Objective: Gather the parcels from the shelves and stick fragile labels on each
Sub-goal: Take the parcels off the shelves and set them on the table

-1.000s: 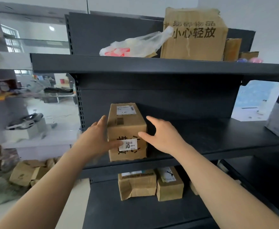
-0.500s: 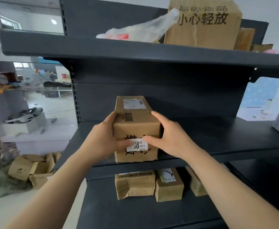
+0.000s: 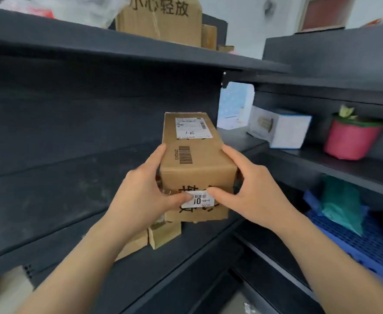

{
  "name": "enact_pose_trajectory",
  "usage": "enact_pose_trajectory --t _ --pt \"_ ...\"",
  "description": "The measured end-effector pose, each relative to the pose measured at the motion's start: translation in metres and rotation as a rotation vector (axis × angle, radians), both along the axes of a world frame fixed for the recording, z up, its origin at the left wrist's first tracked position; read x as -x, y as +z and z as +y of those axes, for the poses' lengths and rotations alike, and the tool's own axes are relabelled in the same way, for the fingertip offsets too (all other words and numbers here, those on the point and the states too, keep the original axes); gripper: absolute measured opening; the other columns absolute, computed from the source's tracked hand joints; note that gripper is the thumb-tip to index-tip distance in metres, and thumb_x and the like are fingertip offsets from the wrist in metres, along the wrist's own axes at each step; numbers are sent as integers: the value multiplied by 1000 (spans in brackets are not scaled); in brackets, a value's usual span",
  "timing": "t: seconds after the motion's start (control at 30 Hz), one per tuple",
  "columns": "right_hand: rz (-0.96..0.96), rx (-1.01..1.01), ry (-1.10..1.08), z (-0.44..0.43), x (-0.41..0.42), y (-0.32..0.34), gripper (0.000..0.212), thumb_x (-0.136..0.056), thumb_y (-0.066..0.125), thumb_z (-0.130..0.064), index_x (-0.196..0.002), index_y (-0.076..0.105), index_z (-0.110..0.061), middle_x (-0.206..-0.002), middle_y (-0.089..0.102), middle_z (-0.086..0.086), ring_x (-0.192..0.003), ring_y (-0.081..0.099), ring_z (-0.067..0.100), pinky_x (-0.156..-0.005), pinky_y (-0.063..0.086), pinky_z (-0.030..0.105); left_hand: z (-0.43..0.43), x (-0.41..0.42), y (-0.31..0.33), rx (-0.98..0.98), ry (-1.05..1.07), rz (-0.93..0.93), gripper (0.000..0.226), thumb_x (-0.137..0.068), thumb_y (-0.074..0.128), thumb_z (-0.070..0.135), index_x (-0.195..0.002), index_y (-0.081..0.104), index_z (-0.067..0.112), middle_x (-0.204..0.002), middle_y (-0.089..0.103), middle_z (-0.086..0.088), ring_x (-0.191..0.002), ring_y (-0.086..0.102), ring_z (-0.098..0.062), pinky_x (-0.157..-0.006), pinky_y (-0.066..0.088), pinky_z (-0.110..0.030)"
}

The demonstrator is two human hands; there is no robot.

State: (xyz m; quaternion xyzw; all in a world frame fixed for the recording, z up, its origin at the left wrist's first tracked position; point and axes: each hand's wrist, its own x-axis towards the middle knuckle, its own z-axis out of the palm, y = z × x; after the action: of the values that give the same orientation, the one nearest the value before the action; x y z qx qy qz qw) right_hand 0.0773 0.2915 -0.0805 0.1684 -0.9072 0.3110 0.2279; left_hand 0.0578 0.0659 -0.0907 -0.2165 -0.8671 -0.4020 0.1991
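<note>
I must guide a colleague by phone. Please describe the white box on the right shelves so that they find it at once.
On the dark right-hand shelving unit, find the shelf holding a pink plant pot. The white box lies at that shelf's left end. It alone is white with a blue edge; the nearby parcel is brown cardboard.

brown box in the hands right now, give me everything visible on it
Brown corrugated cardboard parcel, oblong, long axis pointing away from camera, roughly level. On top: a white shipping label with a handwritten mark, and a printed black barcode. Near end shows black printed characters partly covered by a small white sticker. Both the left hand and right hand grip its sides, thumbs meeting at the sticker. It seems held at the dark shelf edge; underside hidden.
</note>
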Motion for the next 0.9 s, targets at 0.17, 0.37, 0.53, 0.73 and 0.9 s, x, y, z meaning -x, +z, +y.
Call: enact_pose_trajectory --t 0.17,0.37,0.53,0.73,0.9 --pt "-67 15 -298 37 -81 -16 96 -62 59 -68 -145 26 -34 -117 59 -10 -99 58 10 -85 52 34 50 -22 -13 7 -288 -46 100 -53 79 54 -134 20 56 -102 49 51 -93 52 20 -65 44 -2" --pt "-114 -6 -592 76 -182 -30 98 -60 56 -72 -145 25 -35 -124 55 -13 -105 54 10 -88 50 33 119 -63 -30 22 -579 -81 102 -52 81 53 -133 20 55 -96 44 57 -93 44 29 -64 39 2" --pt "-135 61 -795 104 -267 -37 98 -60 59 -70 -145 24 -36 -118 51 -22 -103 53 3 -84 46 17 183 -111 -35 62 -792 -117 108 -51 82 55 -138 18 55 -110 52 43 -103 51 13 -74 43 -5" --pt "-149 73 -1075 135 -392 -50 96 -65 63 -65 -146 23 -35 -113 56 -18 -93 56 1 -77 47 15 271 -200 -48 149 -1040 -176 114 -47 81 60 -143 20 47 -124 51 25 -109 49 0 -79 43 -19" --pt "-177 55 -1293 156 -506 -56 95 -69 67 -59 -148 21 -32 -125 55 -14 -95 48 -4 -75 39 8 339 -301 -57 186 -1250 -176 113 -48 80 62 -141 17 51 -100 39 43 -89 37 30 -63 33 -5"
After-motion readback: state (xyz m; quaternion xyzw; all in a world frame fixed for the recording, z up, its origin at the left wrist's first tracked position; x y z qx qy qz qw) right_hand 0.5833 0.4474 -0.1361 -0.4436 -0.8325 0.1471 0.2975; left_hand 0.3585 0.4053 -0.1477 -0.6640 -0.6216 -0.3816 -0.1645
